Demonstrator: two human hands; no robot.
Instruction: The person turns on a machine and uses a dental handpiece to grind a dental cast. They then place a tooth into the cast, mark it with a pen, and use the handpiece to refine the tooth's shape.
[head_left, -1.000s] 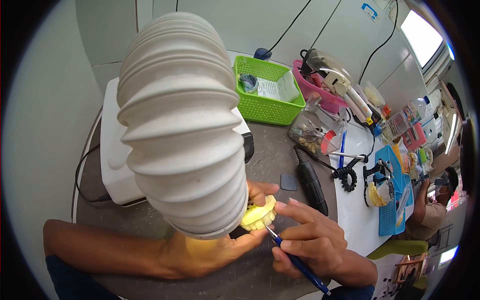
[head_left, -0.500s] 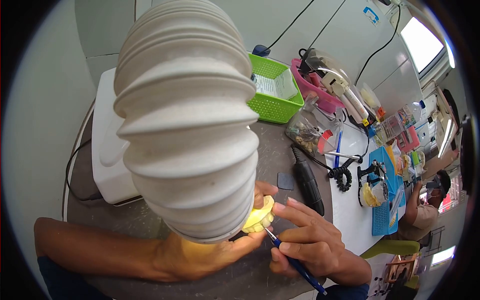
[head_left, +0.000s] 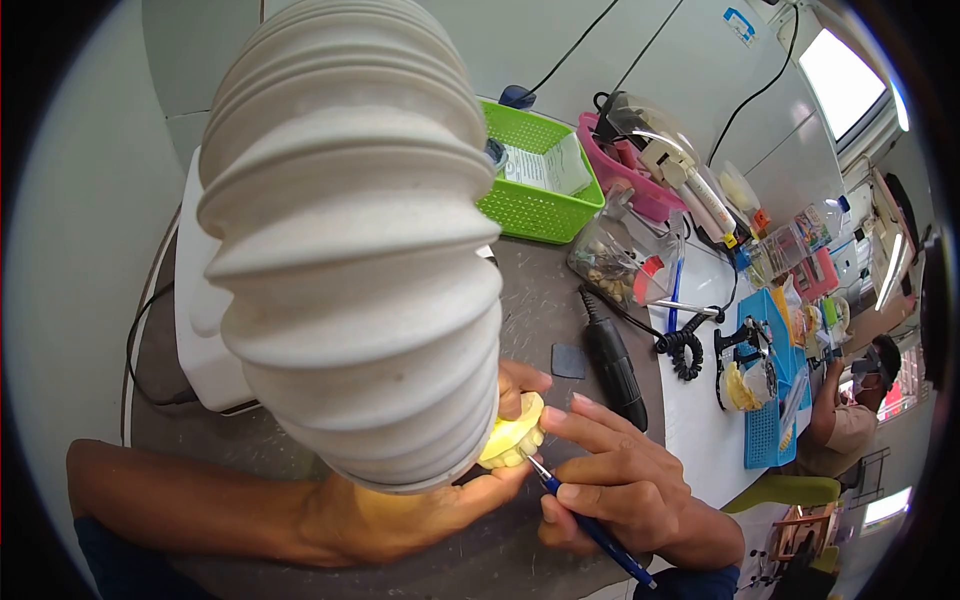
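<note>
A yellow dental cast (head_left: 513, 432) with a row of teeth is gripped by my left hand (head_left: 430, 510), its thumb and fingers around the back and underside. The ribbed grey-white hose (head_left: 350, 250) hides part of that hand and of the cast. In my right hand (head_left: 620, 480) is a blue mechanical pencil (head_left: 600, 540), held in a writing grip. Its metal tip points at the lower teeth of the cast and appears to touch them. Fingertips of my right hand reach close to the cast's right edge.
A black handpiece (head_left: 613, 365) and a small dark square pad (head_left: 568, 361) lie beyond my hands. Behind them stand a green basket (head_left: 545, 208), a pink basket (head_left: 640, 195) and a clear container (head_left: 610, 260). An articulator (head_left: 745, 365) stands right; another person (head_left: 850, 410) sits farther off.
The hose and the white machine appear slightly farther left in view. The cast has shifted a little left, while my right hand and the pencil stay nearly in place.
</note>
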